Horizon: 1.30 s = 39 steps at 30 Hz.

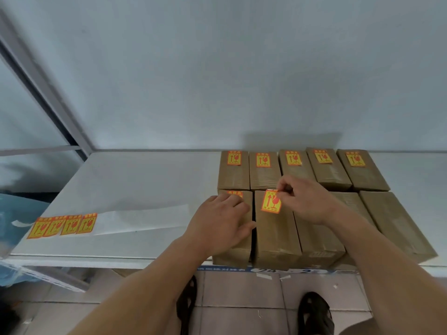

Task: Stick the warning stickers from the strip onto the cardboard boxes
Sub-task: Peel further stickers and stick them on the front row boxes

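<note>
Two rows of brown cardboard boxes stand on the white table point(135, 180). Every box in the back row point(292, 175) carries an orange-and-yellow warning sticker. My right hand point(307, 199) pinches the top edge of one sticker point(271, 201) over the far end of the second front box point(275, 235). My left hand point(222, 218) lies flat on the first front box point(235, 256), partly covering the sticker point(235, 193) on it. The backing strip point(125, 220) lies to the left with several stickers point(63, 225) at its left end.
Two more front boxes point(396, 223) on the right show no sticker. A wall rises right behind the boxes. A blue plastic item point(9, 218) sits at the table's left edge. Below the front edge are a tiled floor and my dark shoes point(314, 313).
</note>
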Available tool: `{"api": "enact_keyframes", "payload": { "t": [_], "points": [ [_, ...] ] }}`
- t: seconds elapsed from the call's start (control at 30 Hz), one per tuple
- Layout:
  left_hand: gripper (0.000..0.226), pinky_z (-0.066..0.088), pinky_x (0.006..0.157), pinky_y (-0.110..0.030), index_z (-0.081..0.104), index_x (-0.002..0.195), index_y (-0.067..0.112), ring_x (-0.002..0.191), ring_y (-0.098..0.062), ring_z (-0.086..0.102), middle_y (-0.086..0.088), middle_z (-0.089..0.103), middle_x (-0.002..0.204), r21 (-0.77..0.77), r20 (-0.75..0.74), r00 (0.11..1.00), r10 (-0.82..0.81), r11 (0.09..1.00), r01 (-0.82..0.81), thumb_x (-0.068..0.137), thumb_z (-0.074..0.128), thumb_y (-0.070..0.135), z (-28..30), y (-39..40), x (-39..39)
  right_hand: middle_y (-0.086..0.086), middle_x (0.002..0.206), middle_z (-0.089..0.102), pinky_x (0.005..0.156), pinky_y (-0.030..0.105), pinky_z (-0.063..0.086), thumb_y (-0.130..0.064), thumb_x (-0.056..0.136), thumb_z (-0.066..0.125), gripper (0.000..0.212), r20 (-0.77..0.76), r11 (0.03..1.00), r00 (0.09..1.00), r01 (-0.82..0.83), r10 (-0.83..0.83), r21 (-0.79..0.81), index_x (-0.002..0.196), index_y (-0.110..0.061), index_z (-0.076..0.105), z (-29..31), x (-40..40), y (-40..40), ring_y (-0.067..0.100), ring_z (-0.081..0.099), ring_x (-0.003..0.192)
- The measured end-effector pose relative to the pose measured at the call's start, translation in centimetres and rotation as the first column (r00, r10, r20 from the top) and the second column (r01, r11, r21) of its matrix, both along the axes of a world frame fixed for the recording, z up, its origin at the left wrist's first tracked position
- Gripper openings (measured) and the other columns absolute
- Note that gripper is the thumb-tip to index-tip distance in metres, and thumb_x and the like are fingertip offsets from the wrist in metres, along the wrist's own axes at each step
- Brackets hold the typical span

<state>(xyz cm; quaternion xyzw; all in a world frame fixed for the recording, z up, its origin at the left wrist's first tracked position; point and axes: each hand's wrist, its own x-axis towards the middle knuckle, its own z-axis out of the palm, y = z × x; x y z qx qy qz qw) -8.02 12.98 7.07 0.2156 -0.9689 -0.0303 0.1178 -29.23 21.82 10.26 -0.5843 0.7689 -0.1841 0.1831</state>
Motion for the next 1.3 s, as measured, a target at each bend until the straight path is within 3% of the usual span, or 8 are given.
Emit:
{"api": "enact_keyframes", "payload": {
  "t": [0.37,1.07,1.2,1.3],
  "points": [
    [0.062,0.035,0.094,-0.03,0.058,0.12,0.025,0.111,-0.012,0.044,0.009,0.055,0.12,0.048,0.106,0.99,-0.093,0.995,0.089,0.09,0.029,0.071,-0.3,1.6,-1.9,-0.011,0.093,0.058,0.07,0.021,0.044,-0.033,0.093,0.058,0.009,0.024,0.999,1.0,-0.008,0.007,0.045,0.098,-0.03,0.051,-1.0,-1.1,-0.4,0.007,0.055,0.085],
    [0.064,0.034,0.094,-0.03,0.055,0.122,0.026,0.108,-0.012,0.042,0.009,0.052,0.118,0.037,0.138,0.986,-0.091,0.996,0.087,0.088,0.028,0.074,-0.5,1.6,-2.1,-0.011,0.089,0.054,0.064,0.022,0.037,-0.036,0.088,0.063,0.018,-0.079,0.994,0.996,-0.024,0.033,0.11,0.098,-0.031,0.049,-1.5,-1.1,-2.1,0.006,0.05,0.08],
    [0.064,0.033,0.093,-0.029,0.054,0.123,0.027,0.108,-0.011,0.041,0.009,0.051,0.119,0.04,0.151,0.985,-0.084,0.996,0.079,0.088,0.028,0.074,-0.6,1.6,-2.0,-0.009,0.097,0.055,0.072,0.025,0.042,-0.04,0.089,0.063,0.02,-0.093,0.992,0.996,-0.002,0.013,0.126,0.101,-0.031,0.05,-1.8,-0.7,-2.2,0.008,0.051,0.085],
    [0.064,0.034,0.094,-0.029,0.054,0.122,0.027,0.107,-0.011,0.042,0.009,0.051,0.119,0.041,0.155,0.985,-0.081,0.996,0.075,0.088,0.027,0.074,-0.6,1.5,-2.0,-0.008,0.114,0.052,0.087,0.031,0.045,-0.042,0.088,0.063,0.037,-0.178,0.997,0.984,0.017,-0.004,0.072,0.119,-0.029,0.047,-1.7,-0.2,-2.0,0.012,0.052,0.103]
  ]
}}
